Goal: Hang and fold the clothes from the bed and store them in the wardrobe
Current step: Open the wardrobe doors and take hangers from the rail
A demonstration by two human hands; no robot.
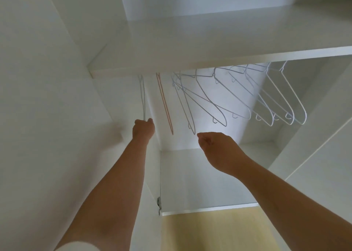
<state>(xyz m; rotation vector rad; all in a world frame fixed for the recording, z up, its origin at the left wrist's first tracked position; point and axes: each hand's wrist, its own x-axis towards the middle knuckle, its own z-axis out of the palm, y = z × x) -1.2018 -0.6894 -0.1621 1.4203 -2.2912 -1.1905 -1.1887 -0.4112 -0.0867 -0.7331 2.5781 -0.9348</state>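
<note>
I look into an open white wardrobe with a row of empty wire hangers under its shelf (pixel 209 60). My left hand (pixel 143 128) reaches up and grips the lower end of a thin pale hanger (pixel 143 98) at the far left. A pink hanger (pixel 164 104) hangs just to its right. Several grey hangers (pixel 205 100) and white hangers (pixel 280 102) hang further right. My right hand (pixel 215 146) hovers below the grey hangers with its fingers loosely curled, holding nothing. No clothes are in view.
The wardrobe's left side wall (pixel 47 98) stands close beside my left arm. A door hinge (pixel 159 205) sits at the lower middle. The wardrobe's white floor panel (pixel 200 184) lies below, and pale wooden flooring (pixel 209 231) shows in front of it.
</note>
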